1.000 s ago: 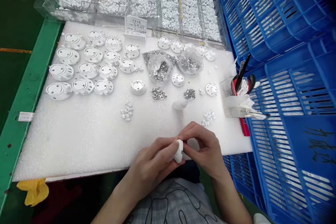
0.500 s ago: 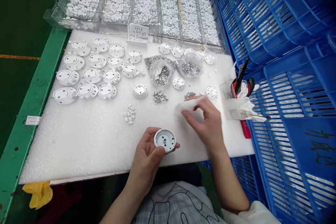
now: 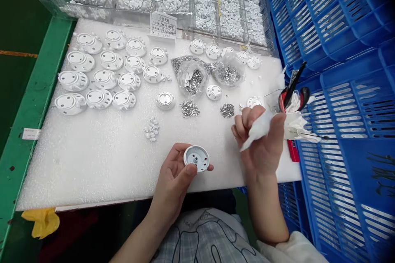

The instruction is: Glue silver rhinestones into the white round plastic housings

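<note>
A round white housing (image 3: 196, 158), hollow face up with holes in its floor, rests in my left hand (image 3: 173, 174), thumb over the rim. To the right, my right hand (image 3: 262, 148) is raised above the foam sheet with its palm towards me. A crumpled white cloth or tissue (image 3: 259, 128) is gripped between its thumb and fingers. Ahead of my left hand lies a small cluster of white parts (image 3: 152, 129). Two piles of small metal pieces, one on the left (image 3: 189, 109) and one on the right (image 3: 227, 110), lie farther out.
White housings (image 3: 101, 78) stand in rows at the left of the foam sheet (image 3: 92, 160). Open plastic bags (image 3: 193, 78) of metal bits lie mid-table. Clear trays (image 3: 173, 16) of white parts line the back. Blue crates (image 3: 348, 127) and a tool holder with red-and-black-handled pliers (image 3: 284, 100) stand right.
My right hand has moved right and turned its palm towards me, with the cloth still in it. The housing in my left hand has tilted slightly. The camera view has shifted a little.
</note>
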Demonstrator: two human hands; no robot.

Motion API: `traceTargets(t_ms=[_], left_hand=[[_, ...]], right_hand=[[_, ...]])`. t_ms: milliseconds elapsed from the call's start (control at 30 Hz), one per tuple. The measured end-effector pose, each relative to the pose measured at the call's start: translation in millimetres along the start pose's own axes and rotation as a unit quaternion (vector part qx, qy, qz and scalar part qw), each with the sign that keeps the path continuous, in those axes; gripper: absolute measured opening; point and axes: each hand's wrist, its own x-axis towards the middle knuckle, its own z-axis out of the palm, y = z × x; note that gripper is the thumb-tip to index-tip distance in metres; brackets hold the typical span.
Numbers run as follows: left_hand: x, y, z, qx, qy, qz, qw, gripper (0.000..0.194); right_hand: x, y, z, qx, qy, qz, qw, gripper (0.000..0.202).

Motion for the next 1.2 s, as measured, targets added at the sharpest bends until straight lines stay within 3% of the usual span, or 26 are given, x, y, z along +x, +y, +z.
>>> traceTargets(t_ms=[133, 400, 1200], left_hand=[[0, 6, 5.1, 0.019, 0.003, -0.004, 1.000, 0.050], [1, 6, 6.8, 0.031, 0.011, -0.008, 0.999, 0.055], [2, 7, 6.2, 0.042, 0.004, -0.007, 0.999, 0.056]], right_hand=[[-11, 5, 5, -0.065, 0.056, -0.118, 0.989, 0.059], [-24, 13, 7, -0.195, 0.021, -0.245, 0.950, 0.053], [-27, 16, 5, -0.255, -0.004, -0.238, 0.937, 0.051]])
